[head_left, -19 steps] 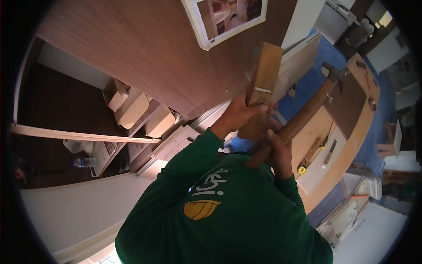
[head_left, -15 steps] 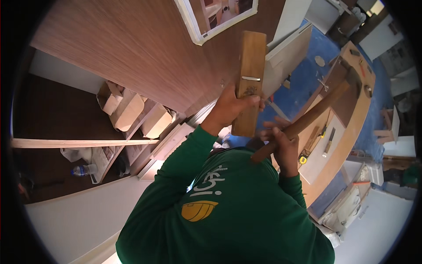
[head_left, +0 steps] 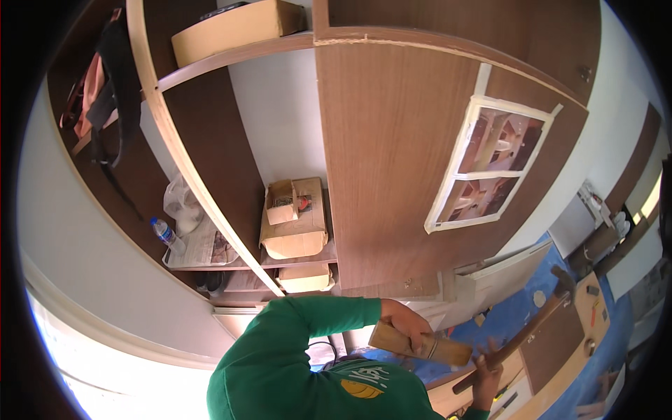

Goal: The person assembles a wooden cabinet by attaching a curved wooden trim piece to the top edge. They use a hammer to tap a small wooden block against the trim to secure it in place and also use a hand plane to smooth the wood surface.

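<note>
My left hand [head_left: 407, 323] is wrapped round a wooden hand plane [head_left: 448, 351]. The plane lies tilted sideways in front of my chest, and part of its body is hidden under the fingers. To the right, my right hand [head_left: 485, 378] grips a hammer [head_left: 530, 339] near the lower end of its wooden handle. The hammer slants up and away to the right, its dark head above the far part of a workbench [head_left: 560, 383]. A small gap seems to lie between the plane's end and the right hand, whose fingers are slightly blurred.
A brown wood-grain cabinet panel [head_left: 392, 161] stands ahead, with taped-up photo sheets [head_left: 490, 171]. Open shelves at left hold cardboard boxes [head_left: 297, 245], a plastic bottle [head_left: 162, 231] and a plastic bag [head_left: 183, 203]. Boards [head_left: 500, 283] lean beside the blue floor covering [head_left: 535, 280].
The view has swung up toward the cabinet. The plane has turned from upright to nearly sideways, its end now toward the right hand. Both hands keep their holds.
</note>
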Demonstrator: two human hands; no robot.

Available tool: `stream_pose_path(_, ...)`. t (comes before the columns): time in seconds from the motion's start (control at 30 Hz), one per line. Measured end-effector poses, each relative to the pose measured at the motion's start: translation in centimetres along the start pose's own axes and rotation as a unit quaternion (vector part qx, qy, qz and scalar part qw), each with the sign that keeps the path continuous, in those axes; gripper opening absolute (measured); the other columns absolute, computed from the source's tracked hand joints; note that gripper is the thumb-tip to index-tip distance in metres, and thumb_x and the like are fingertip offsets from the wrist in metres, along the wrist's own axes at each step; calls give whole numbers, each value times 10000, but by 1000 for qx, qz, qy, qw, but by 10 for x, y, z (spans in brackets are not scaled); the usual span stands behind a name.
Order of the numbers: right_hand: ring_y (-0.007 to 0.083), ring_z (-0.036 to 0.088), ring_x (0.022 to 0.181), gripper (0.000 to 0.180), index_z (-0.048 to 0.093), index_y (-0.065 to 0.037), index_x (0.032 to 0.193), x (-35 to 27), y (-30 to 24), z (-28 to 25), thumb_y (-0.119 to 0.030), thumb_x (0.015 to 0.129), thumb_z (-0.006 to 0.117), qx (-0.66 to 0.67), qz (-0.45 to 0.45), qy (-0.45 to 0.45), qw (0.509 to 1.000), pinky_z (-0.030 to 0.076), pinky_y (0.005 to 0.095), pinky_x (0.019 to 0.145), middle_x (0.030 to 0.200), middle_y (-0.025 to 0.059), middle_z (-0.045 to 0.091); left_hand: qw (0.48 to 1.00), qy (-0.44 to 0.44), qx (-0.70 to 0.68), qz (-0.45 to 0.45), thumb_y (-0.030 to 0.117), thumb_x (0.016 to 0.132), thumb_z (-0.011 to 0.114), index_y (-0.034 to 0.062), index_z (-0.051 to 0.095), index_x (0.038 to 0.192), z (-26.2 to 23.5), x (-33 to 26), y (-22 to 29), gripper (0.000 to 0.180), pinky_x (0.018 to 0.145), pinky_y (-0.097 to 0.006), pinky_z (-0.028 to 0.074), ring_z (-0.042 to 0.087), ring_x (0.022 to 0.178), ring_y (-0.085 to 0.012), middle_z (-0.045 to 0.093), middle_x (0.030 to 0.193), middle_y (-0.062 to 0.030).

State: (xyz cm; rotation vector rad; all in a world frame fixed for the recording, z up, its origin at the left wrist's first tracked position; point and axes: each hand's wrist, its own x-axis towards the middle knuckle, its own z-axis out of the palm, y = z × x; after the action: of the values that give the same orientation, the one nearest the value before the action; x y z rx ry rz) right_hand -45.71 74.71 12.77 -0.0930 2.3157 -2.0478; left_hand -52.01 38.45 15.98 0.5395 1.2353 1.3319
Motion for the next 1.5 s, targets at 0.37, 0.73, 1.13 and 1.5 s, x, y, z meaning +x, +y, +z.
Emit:
stream_pose_path(0.37, 292, 765, 861, 763, 604, 99, 1433, -15, 27, 14, -319, 862, 890, 256, 120, -183, 942, 621, 361, 784, 1075, 198, 763, 958, -98, -269, -1, 654, 1119, 414, -88, 540, 1524, -37, 1, 7, 854, 989, -548, 635, 767, 1118, -459, 708, 1282, -365)
stream_pose_path(0.73, 281, 697, 1208, 540, 516, -17, 1557, 13, 23, 60, -154, 1060, 675, 463, 102, 137, 870, 631, 429, 975, 1407, 163, 670, 867, 374, -58, 323, 210, 992, 848, -11, 245, 1716, 16, 96, 14, 968, 1077, -379, 542, 619, 1275, -227, 650, 1323, -144)
stream_pose_path(1.13, 326, 776, 1061, 640, 455, 62, 1569, 11, -35, 84, -189, 1049, 733, 453, 36, 100, 885, 660, 374, 881, 1353, 239, 689, 881, 344, -79, 315, 128, 989, 757, -31, 561, 1439, 17, 121, 60, 515, 1091, -390, 531, 687, 1207, -225, 711, 1307, -134)
stream_pose_path(1.5, 248, 730, 824, 582, 491, 43, 1532, 11, -10, 49, -240, 1070, 701, 629, 129, 19, 766, 664, 313, 771, 1162, 220, 712, 932, 87, -147, 319, 26, 940, 807, -19, 565, 1554, -37, 98, 46, 662, 1193, -400, 456, 595, 1376, -239, 652, 1466, -108)
